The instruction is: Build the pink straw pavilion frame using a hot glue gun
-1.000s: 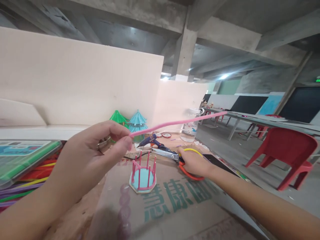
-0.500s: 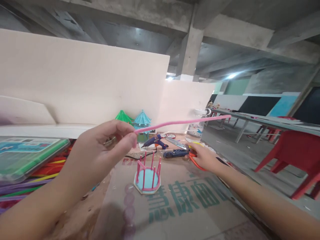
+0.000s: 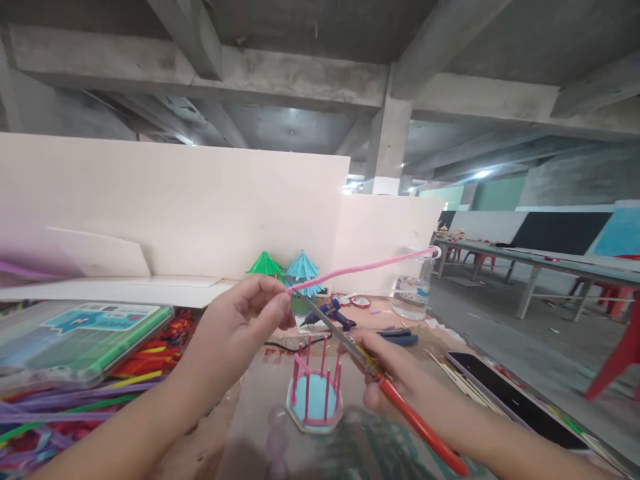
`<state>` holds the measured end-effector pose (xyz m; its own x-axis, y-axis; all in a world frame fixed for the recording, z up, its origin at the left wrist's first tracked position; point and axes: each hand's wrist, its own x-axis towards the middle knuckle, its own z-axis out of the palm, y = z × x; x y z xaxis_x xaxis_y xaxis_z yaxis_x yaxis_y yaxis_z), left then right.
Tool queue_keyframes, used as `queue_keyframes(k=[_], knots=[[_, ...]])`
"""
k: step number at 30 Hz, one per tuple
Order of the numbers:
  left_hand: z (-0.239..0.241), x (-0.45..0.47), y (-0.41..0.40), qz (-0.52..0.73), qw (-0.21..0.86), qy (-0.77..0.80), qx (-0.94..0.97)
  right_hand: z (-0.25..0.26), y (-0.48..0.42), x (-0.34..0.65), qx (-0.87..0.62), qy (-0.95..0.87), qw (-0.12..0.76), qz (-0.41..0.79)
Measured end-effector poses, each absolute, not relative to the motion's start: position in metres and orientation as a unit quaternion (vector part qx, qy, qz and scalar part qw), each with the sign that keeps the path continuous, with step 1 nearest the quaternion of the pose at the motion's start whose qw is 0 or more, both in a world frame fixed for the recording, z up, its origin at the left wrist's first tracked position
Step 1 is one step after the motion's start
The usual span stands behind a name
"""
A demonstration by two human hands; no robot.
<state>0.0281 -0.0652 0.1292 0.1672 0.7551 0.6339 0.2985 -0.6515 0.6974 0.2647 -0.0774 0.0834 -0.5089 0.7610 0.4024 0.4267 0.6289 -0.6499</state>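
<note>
My left hand (image 3: 243, 323) pinches a pink pipe cleaner (image 3: 360, 268) near one end between thumb and fingers, and its long part stretches to the right. Scissors (image 3: 417, 423) with orange handles are gripped in my right hand (image 3: 400, 377). Their blades point up and left, with the tips by the pinched end of the pipe cleaner; whether they touch it I cannot tell. Below both hands stands a small model (image 3: 315, 403) with a light blue octagonal base, pink posts around its edge and a pink strip along part of the rim.
Behind lie a glue gun (image 3: 330, 313), blue-handled pliers (image 3: 400, 337) and a clear bottle (image 3: 413, 300). A green paper-umbrella-like roof (image 3: 265, 263) and a blue one (image 3: 303, 265) stand by the white board (image 3: 175, 200). Left is a plastic case (image 3: 85, 340) among pipe cleaners; right, a phone (image 3: 515, 397).
My right hand has lifted the scissors from beside the pliers and brought the blades to the pipe cleaner near my left fingers. The view has tilted up and shifted left.
</note>
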Motion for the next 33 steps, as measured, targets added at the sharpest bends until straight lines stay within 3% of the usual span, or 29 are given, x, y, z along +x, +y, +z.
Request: queue_keyframes(k=[7,13,18,26,33], knots=[[0.123,0.032,-0.066,0.498,0.188,0.381,0.756,0.071,-0.067,0.246,-0.308,-0.805,0.397,0.314],[0.121,0.036,-0.064,0.498,0.189,0.377,0.757,0.076,-0.079,0.248,-0.342,-0.800,0.338,0.358],[0.119,0.037,-0.063,0.490,0.178,0.376,0.766,0.074,-0.079,0.247,-0.336,-0.783,0.356,0.383],[0.119,0.036,-0.065,0.485,0.165,0.369,0.775,0.069,-0.074,0.247,-0.335,-0.787,0.351,0.381],[0.117,0.037,-0.065,0.476,0.160,0.371,0.781,0.055,-0.071,0.245,-0.322,-0.763,0.413,0.379]])
